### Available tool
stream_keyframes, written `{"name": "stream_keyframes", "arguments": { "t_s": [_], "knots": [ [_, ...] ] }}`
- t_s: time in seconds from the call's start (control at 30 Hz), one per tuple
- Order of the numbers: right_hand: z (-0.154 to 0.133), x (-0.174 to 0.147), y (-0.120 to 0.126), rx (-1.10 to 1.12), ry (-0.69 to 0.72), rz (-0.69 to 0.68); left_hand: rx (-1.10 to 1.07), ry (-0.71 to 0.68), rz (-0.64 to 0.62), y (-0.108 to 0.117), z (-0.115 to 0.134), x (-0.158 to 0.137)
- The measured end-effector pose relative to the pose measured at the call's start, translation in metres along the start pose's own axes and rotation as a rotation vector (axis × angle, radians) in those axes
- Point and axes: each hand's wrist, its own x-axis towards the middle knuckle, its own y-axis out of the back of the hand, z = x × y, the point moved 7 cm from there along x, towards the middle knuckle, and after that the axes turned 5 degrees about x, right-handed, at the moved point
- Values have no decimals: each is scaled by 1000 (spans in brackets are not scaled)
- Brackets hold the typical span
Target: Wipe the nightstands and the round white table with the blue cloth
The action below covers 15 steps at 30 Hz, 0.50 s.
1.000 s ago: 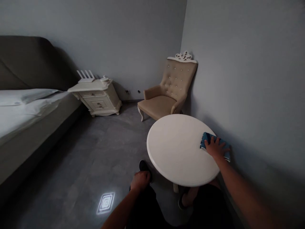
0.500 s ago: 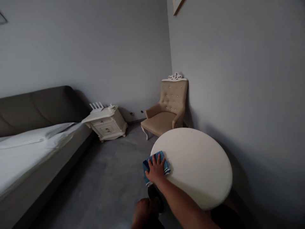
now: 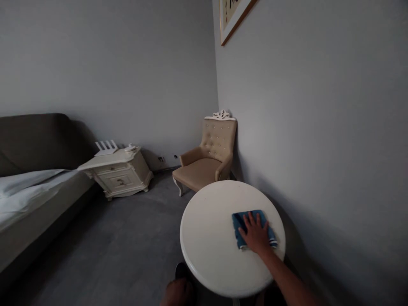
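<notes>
Grey walls meet behind a tan armchair, and more of the framed picture shows than half a second ago. On the round white table, the blue cloth, which then hung over the left edge, now lies wholly on the right part of the top, and the right hand presses down on it with fingers spread. Low beside the table, near a dark shoe, the left hand is too dim to tell how its fingers are held.
</notes>
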Motion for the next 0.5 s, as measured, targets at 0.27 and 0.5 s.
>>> {"name": "stream_keyframes", "arguments": {
  "t_s": [0.27,0.5],
  "knots": [
    [118,-22,28,-132,-313,-5,-29,-61,-18,-1,-15,-7],
    [-53,-48,-16,-84,9,-111,-24,-29,2,-2,-42,-12]
  ]
}}
